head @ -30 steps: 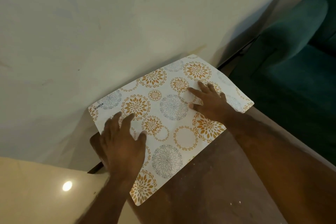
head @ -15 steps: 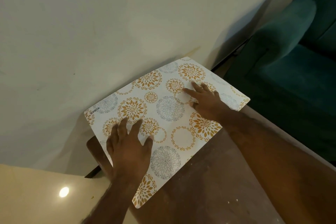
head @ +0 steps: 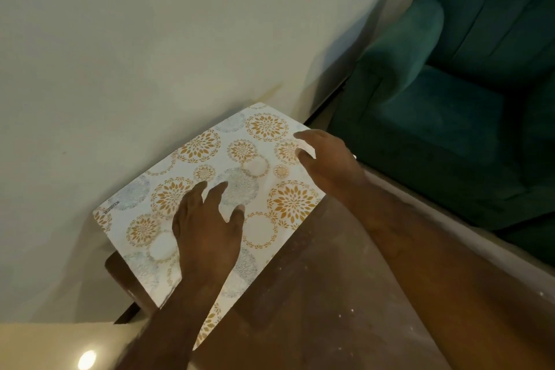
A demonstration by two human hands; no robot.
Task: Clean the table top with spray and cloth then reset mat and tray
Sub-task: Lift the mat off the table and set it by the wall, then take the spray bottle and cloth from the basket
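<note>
Right hand (head: 329,164) shifted to edge | 1 mat (head: 258,165) | 2 hands

Both hands, left (head: 207,237) and right (head: 329,164), reach forward, palms down, fingers spread.

A plain cream wall (head: 150,39) stands beside a teal upholstered armchair (head: 450,114).

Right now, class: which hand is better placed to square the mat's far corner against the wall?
Right hand: it sits by that corner of the mat; the left hand lies mid-mat.
</note>
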